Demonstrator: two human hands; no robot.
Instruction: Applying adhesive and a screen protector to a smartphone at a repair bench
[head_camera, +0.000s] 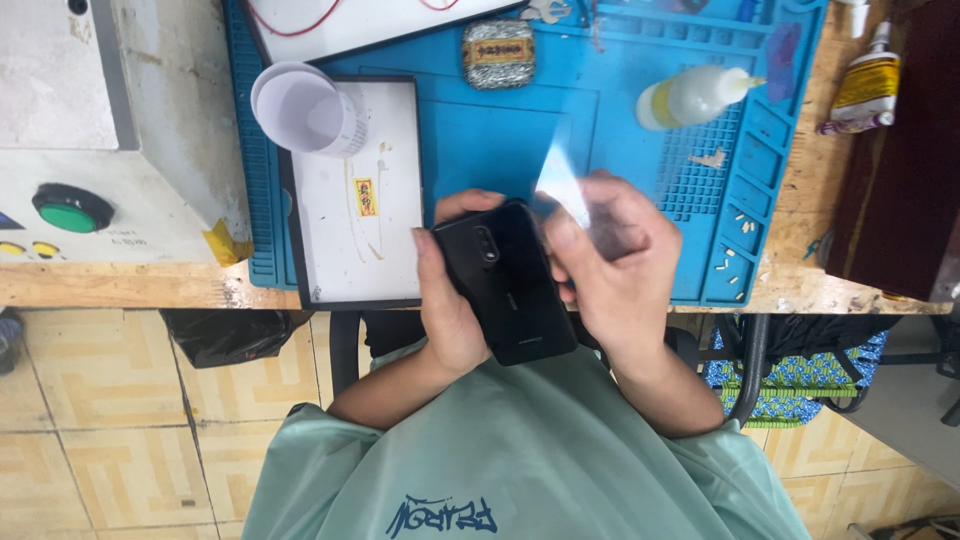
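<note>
A black phone (510, 285) lies back-up in my left hand (447, 300), its camera lens facing me, just in front of the table's edge. My left fingers wrap its left side and top corner. My right hand (605, 265) sits at the phone's right edge and pinches a clear plastic film (562, 180) that sticks up over the blue work mat (620, 80).
A white tray (355, 215) with a paper cup (305, 108) lies at the mat's left. A squeeze bottle (690, 96) and a small tin (498, 52) rest on the mat, with a glue tube (865, 85) to its right. A grey machine with a green button (70, 208) stands at the left.
</note>
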